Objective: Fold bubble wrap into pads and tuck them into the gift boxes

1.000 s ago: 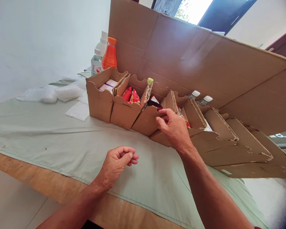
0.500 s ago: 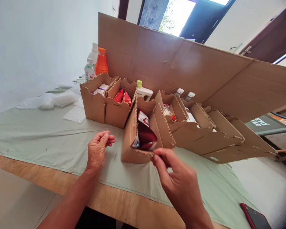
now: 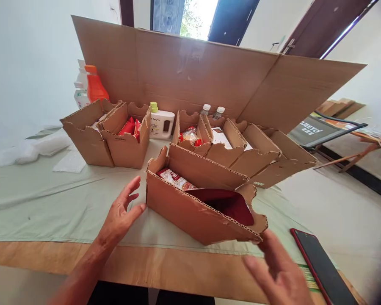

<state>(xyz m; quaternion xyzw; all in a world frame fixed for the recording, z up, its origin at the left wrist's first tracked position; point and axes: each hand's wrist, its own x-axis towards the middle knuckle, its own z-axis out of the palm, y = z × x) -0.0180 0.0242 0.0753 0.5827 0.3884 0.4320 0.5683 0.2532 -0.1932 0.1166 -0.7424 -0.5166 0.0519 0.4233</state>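
Observation:
A cardboard bin (image 3: 190,212) stands in front of me, turned lengthwise across the table. Inside lie a white and dark red printed packet (image 3: 174,178) and a dark red pouch (image 3: 231,205) whose mouth gapes. My left hand (image 3: 119,216) is by the bin's left end, fingers and thumb apart, holding nothing. At the right end, the fingertips of my right hand (image 3: 279,267) meet the bin's lower corner and are partly hidden there. That hand is somewhat blurred, its thumb spread away from the fingers.
Behind are more cardboard bins (image 3: 127,150) holding red packets (image 3: 130,127) and other goods. A white jug (image 3: 160,125), an orange bottle (image 3: 97,87) and clear bottles (image 3: 220,111) stand before a cardboard panel (image 3: 209,67). A phone (image 3: 324,262) lies right, bubble wrap (image 3: 70,161) left.
The bin has swung round from pointing away from me to lying crosswise, its near end now at the right. My right hand's pinch on its edge has loosened; my left hand's fingers have spread.

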